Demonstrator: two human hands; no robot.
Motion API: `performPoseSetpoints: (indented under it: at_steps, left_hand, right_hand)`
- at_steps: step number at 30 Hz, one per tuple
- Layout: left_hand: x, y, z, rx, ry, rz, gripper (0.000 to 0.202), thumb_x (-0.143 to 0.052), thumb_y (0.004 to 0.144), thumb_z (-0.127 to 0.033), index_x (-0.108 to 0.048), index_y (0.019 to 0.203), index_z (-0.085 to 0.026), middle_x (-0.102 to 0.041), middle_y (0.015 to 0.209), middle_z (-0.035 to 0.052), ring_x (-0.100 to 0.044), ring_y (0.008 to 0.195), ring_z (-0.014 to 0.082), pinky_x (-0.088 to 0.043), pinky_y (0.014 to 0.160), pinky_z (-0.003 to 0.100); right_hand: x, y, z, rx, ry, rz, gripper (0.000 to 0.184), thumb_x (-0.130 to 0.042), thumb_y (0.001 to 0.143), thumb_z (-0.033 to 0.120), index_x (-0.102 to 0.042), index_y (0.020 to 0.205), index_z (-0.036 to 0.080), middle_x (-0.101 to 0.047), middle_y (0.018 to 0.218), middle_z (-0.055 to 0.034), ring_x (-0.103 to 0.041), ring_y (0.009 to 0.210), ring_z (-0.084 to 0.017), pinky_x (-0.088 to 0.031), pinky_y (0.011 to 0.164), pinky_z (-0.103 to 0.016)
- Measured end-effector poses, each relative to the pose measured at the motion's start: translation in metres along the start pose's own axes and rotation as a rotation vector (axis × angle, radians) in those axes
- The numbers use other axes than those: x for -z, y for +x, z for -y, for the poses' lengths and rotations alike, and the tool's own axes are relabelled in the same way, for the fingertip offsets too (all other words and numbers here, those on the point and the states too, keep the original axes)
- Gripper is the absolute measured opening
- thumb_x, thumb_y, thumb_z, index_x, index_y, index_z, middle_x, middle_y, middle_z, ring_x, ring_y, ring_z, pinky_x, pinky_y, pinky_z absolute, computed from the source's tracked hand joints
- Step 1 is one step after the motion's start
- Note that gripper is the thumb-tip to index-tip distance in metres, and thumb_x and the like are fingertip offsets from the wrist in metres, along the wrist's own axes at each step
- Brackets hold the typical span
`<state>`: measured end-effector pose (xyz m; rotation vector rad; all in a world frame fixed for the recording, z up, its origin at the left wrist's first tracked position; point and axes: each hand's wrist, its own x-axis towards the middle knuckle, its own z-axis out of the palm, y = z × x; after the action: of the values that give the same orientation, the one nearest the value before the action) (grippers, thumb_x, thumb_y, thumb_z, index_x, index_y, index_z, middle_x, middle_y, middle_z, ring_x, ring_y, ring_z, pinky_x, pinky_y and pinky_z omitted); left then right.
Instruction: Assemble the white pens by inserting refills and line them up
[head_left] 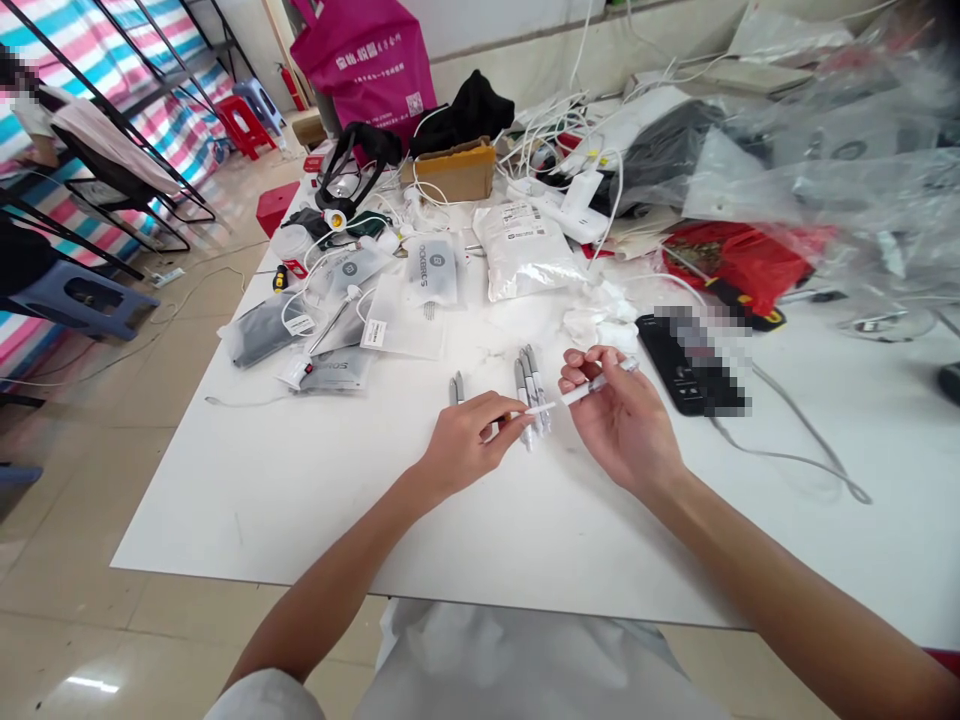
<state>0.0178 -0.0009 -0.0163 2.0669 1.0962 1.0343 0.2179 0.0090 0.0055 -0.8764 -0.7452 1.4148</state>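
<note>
Above the white table, my left hand (pixel 469 440) pinches a thin white pen part (pixel 541 408) between thumb and fingertips. Most of that part is hidden by the fingers. My right hand (pixel 626 425), palm turned up, has its thumb and fingers closed on a white pen barrel (pixel 579 391). The two pieces point at each other, with a small gap between their ends. Several white and grey pens (pixel 531 375) lie side by side beneath and just beyond my hands. A further pair of pens (pixel 456 388) is partly covered by my left hand.
A black phone-like device (pixel 667 370) with a grey cable lies right of my hands. Beyond are a white plastic packet (pixel 521 250), frosted pouches (pixel 433 270), tangled white cables (pixel 551 130), a cardboard box (pixel 454 170) and a red bag (pixel 757 260). The table's front edge (pixel 525 607) is close to my body.
</note>
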Motion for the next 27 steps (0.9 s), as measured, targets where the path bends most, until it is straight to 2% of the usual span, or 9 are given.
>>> performPoseSetpoints:
  at_steps: [4, 9, 13, 15, 17, 20, 22, 24, 27]
  left_hand:
    - [-0.001, 0.000, 0.000, -0.002, 0.012, 0.013, 0.028, -0.062, 0.108, -0.042, -0.077, 0.103, -0.019, -0.074, 0.086, 0.0034, -0.043, 0.056, 0.0079, -0.039, 0.057, 0.024]
    - [-0.005, -0.003, 0.003, -0.019, -0.018, 0.023, 0.026, -0.064, 0.107, -0.042, -0.076, 0.102, -0.020, -0.077, 0.090, 0.0037, -0.050, 0.058, 0.0081, -0.043, 0.059, 0.024]
    - [-0.008, -0.004, 0.005, -0.013, -0.093, 0.056, 0.021, -0.066, 0.106, -0.038, -0.074, 0.101, -0.019, -0.078, 0.098, 0.0054, -0.058, 0.065, 0.0095, -0.048, 0.063, 0.024]
    - [-0.007, -0.003, 0.003, 0.013, -0.128, 0.101, 0.020, -0.066, 0.106, -0.036, -0.073, 0.111, -0.019, -0.077, 0.100, 0.0057, -0.061, 0.068, 0.0110, -0.051, 0.064, 0.025]
    - [-0.004, -0.002, -0.002, 0.036, -0.178, 0.177, 0.028, -0.062, 0.108, -0.031, -0.068, 0.132, -0.020, -0.076, 0.112, 0.0084, -0.068, 0.081, 0.0146, -0.057, 0.072, 0.027]
    - [0.003, -0.001, -0.008, -0.005, -0.232, 0.288, 0.047, -0.052, 0.109, -0.017, -0.054, 0.154, -0.026, -0.069, 0.137, 0.0125, -0.070, 0.115, 0.0223, -0.063, 0.096, 0.035]
    - [0.005, -0.001, -0.009, -0.044, -0.227, 0.325, 0.055, -0.048, 0.107, -0.009, -0.049, 0.158, -0.030, -0.065, 0.144, 0.0125, -0.066, 0.128, 0.0256, -0.061, 0.106, 0.042]
    - [0.006, 0.000, -0.006, -0.045, -0.226, 0.319, 0.058, -0.047, 0.107, -0.007, -0.049, 0.158, -0.032, -0.063, 0.148, 0.0124, -0.063, 0.133, 0.0272, -0.061, 0.110, 0.045]
    - [0.003, 0.001, 0.003, 0.002, -0.286, 0.208, 0.043, -0.055, 0.108, -0.015, -0.060, 0.148, -0.029, -0.066, 0.140, 0.0131, -0.068, 0.127, 0.0254, -0.064, 0.104, 0.041]
  right_hand:
    - [-0.002, -0.004, -0.005, -0.019, -0.011, 0.021, 0.025, -0.069, 0.097, 0.050, -0.059, 0.091, 0.027, -0.060, 0.105, -0.0063, -0.059, 0.087, -0.019, -0.061, 0.089, -0.037]
    - [-0.005, -0.014, -0.019, -0.053, -0.016, 0.121, 0.029, -0.066, 0.100, 0.056, -0.068, 0.095, 0.028, -0.064, 0.112, -0.0060, -0.064, 0.093, -0.019, -0.061, 0.089, -0.038]
    - [-0.003, -0.017, -0.027, -0.024, -0.173, 0.201, 0.040, -0.055, 0.105, 0.063, -0.073, 0.099, 0.028, -0.066, 0.120, -0.0077, -0.066, 0.104, -0.022, -0.061, 0.093, -0.040]
    - [-0.001, -0.018, -0.029, 0.025, -0.274, 0.250, 0.041, -0.052, 0.106, 0.063, -0.074, 0.101, 0.029, -0.065, 0.128, -0.0082, -0.065, 0.114, -0.023, -0.060, 0.099, -0.041]
    - [0.001, -0.020, -0.030, 0.054, -0.352, 0.302, 0.040, -0.050, 0.107, 0.062, -0.073, 0.105, 0.030, -0.062, 0.136, -0.0085, -0.064, 0.120, -0.024, -0.060, 0.099, -0.042]
    - [0.002, -0.022, -0.029, 0.102, -0.469, 0.333, 0.037, -0.048, 0.109, 0.058, -0.072, 0.112, 0.031, -0.060, 0.140, -0.0091, -0.063, 0.124, -0.025, -0.061, 0.099, -0.043]
    - [0.003, -0.022, -0.028, 0.161, -0.540, 0.334, 0.035, -0.047, 0.110, 0.056, -0.072, 0.117, 0.033, -0.062, 0.139, -0.0087, -0.060, 0.132, -0.026, -0.056, 0.108, -0.046]
    - [0.003, -0.021, -0.027, 0.198, -0.572, 0.339, 0.035, -0.047, 0.110, 0.055, -0.072, 0.122, 0.034, -0.063, 0.140, -0.0080, -0.057, 0.138, -0.026, -0.051, 0.116, -0.049]
    - [0.004, -0.018, -0.024, 0.218, -0.585, 0.320, 0.038, -0.047, 0.110, 0.058, -0.073, 0.124, 0.034, -0.063, 0.142, -0.0081, -0.057, 0.140, -0.027, -0.048, 0.120, -0.051]
